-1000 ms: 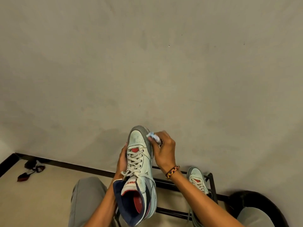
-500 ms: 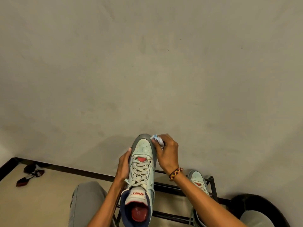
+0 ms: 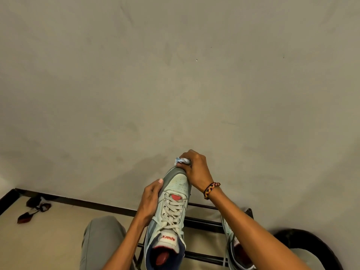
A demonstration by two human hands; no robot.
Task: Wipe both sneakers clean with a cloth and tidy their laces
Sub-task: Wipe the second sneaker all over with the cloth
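Against a bare beige wall [image 3: 175, 75], the left hand [image 3: 151, 199] gripped a sneaker [image 3: 171, 207] by its side, toe tilted upward. Right hand [image 3: 196, 170], wrist bent, had its fingers [image 3: 186, 168] closed on a cloth [image 3: 182, 161] at the toe tip. Another sneaker [image 3: 231, 246] sat on a black rack [image 3: 204, 223] below.

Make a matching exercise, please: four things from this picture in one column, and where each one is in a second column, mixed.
Things:
1. cloth
2. held sneaker
3. second sneaker
4. bracelet

Places:
A. on the black rack
B. round the right wrist
C. pinched in the right hand, at the toe
D. gripped at its side by the left hand

Pairs: 1-C, 2-D, 3-A, 4-B
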